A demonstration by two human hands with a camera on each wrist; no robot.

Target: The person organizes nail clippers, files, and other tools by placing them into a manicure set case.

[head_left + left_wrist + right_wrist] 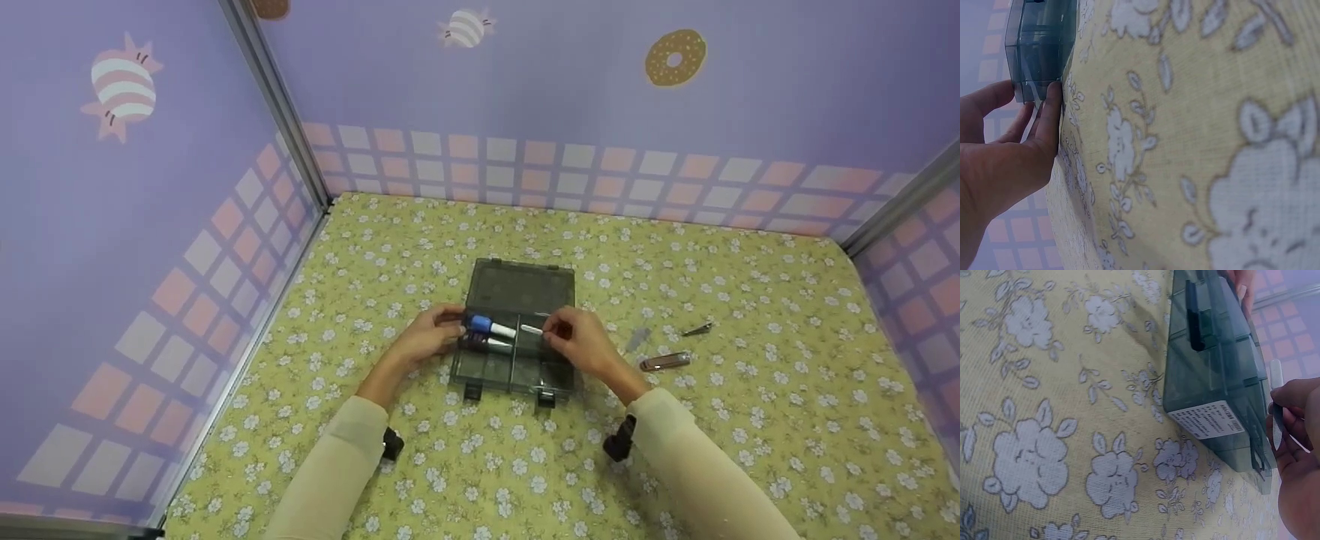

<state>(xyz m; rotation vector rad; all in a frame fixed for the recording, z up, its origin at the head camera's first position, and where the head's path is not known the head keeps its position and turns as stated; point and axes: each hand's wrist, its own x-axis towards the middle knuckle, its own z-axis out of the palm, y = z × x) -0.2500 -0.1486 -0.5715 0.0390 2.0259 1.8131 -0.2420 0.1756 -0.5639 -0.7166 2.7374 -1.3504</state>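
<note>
A clear grey plastic organizer box (480, 367) lies with its lid (523, 286) raised at the back. My left hand (429, 337) holds the box's left side, its thumb at the rim and fingers against the wall (1039, 62). Over the right compartments, my right hand (581, 341) pinches a slim nail file (1276, 374) with a pale end and a textured metal end. Inside the left part lie a blue nail polish bottle (481, 324) with a white cap and a dark bottle (478, 340) with a pale cap, side by side.
To the right of the box, a nail clipper (665, 361), a smaller metal tool (697, 329) and a translucent grey piece (637, 339) lie on the flowered cloth (750, 420). Two latches (546, 400) hang at the box's front. Patterned walls (570, 90) enclose the table.
</note>
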